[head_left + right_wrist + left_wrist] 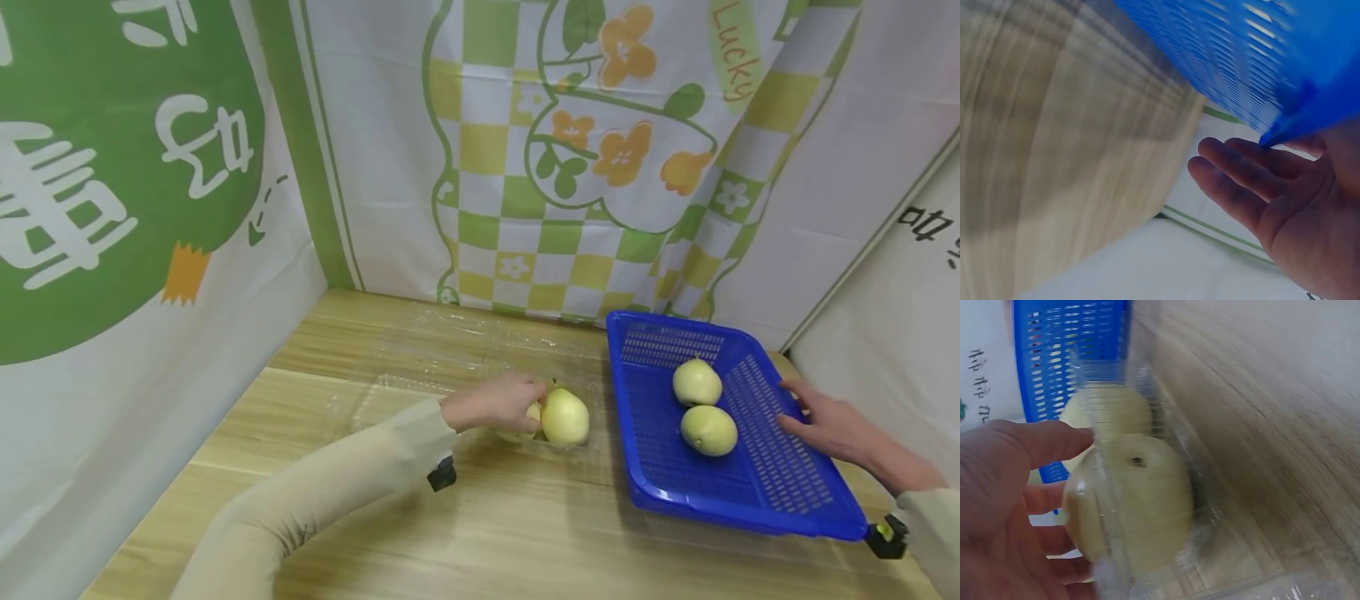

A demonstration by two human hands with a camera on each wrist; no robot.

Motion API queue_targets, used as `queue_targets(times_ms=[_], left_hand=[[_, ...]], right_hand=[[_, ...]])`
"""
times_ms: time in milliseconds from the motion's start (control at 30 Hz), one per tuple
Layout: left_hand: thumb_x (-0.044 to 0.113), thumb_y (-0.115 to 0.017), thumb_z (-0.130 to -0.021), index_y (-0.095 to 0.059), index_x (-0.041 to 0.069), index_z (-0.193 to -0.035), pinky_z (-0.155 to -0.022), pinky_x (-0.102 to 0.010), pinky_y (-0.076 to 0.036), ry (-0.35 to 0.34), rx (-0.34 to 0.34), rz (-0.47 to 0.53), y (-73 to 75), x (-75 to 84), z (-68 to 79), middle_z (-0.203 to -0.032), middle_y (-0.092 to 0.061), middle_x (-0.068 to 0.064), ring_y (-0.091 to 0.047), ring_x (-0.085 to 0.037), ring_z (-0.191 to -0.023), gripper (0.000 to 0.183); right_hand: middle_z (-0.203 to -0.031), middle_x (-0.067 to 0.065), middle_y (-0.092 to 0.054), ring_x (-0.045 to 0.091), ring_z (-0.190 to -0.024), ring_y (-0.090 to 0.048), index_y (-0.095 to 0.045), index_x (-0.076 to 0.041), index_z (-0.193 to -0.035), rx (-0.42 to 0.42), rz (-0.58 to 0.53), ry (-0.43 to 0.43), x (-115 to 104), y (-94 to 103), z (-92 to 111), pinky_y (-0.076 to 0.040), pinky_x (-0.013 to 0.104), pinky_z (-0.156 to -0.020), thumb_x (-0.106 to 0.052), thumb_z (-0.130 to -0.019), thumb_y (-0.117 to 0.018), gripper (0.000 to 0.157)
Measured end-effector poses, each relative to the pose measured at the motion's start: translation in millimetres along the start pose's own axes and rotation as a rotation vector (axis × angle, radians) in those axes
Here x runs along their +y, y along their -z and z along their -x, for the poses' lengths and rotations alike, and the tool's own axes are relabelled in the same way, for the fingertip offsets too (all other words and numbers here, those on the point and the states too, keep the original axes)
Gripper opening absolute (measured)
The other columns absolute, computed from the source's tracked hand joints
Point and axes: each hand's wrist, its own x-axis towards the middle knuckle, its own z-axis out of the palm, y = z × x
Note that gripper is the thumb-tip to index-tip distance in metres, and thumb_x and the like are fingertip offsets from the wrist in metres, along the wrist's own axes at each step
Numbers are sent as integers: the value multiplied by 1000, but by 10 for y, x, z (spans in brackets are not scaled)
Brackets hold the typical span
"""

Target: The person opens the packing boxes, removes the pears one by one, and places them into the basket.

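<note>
My left hand (498, 402) grips a pale yellow pear (1082, 506), thumb and curled fingers around it; in the head view the hand mostly hides it. Beside it sits a second pear (566, 417) with a short stem. Both are at a clear plastic clamshell box (405, 392), whose see-through wall crosses the pears in the left wrist view. My right hand (832, 421) holds the right rim of a blue perforated basket (750, 492). Its thumb and a finger lie over the rim, while other fingers (1229, 187) extend outside. Two pears (697, 383) rest in the basket.
A wood-grain table (480, 533) carries the box and basket. The basket's back edge is near a hanging checkered cloth (525, 208). White and green cloth stands at the left (225, 333), with another white cloth at the right (892, 333).
</note>
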Motion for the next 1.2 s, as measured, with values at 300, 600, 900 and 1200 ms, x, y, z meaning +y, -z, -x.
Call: queue_targets(times_ms=[300,600,900,1200], left_hand=[[54,-60,-82,-44,13,-136,-93,-39,-44,61,-47,-60,-51,31,5,-129,-51,-8,-50,-23,-115,69],[61,-60,-78,-56,16,-117,-82,-31,-48,49,-61,-86,-92,21,-84,-112,-60,0,-56,-15,-99,60],[62,-64,-75,-61,16,-103,-72,-27,-49,28,-19,-99,-175,-15,-152,-97,-62,3,-57,-12,-86,54],[42,-68,-78,-58,16,-87,-57,-22,-40,0,-4,-18,-184,-40,-150,-76,-53,7,-48,-9,-68,29]], right_hand=[[-117,47,-42,56,-92,-53,-23,16,-134,-15,1,-46,-7,-110,21,-45,58,-71,-27,-91,-55,69],[-119,47,-39,58,-96,-50,-21,17,-136,-23,-20,-97,-28,-121,23,-44,59,-73,-32,-94,-50,70],[-120,46,-39,59,-96,-49,-20,15,-136,16,-12,-96,-57,-168,16,-43,60,-74,-27,-93,-50,67],[-122,46,-37,59,-96,-49,-18,13,-138,17,-24,-102,-48,-189,32,-43,60,-74,-25,-93,-50,67]])
